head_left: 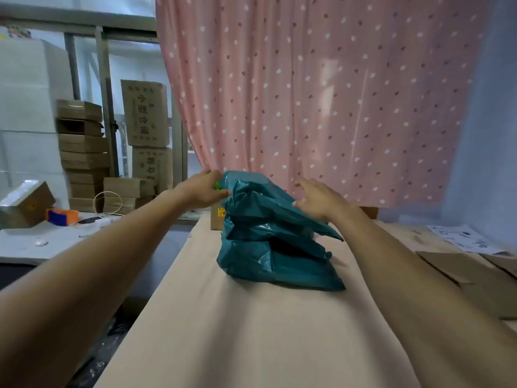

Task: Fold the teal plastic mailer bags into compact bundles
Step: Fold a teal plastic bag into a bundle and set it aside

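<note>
A crumpled heap of teal plastic mailer bags (268,242) lies on the cardboard-covered table (251,331), far from me near the curtain. My left hand (202,189) pinches the raised top left corner of the uppermost bag, where a small green spot shows. My right hand (316,200) rests on the bag's upper right side, fingers spread and pressing the plastic. The upper bag slopes down to the right; the lower bags under it are bunched and partly hidden.
A pink dotted curtain (321,93) hangs right behind the heap. A small brown box (216,218) stands behind the bags. Flat cardboard pieces (470,278) and a paper sheet (464,238) lie at right. A side desk (42,242) with a tape dispenser (63,215) and stacked cartons (84,152) is at left.
</note>
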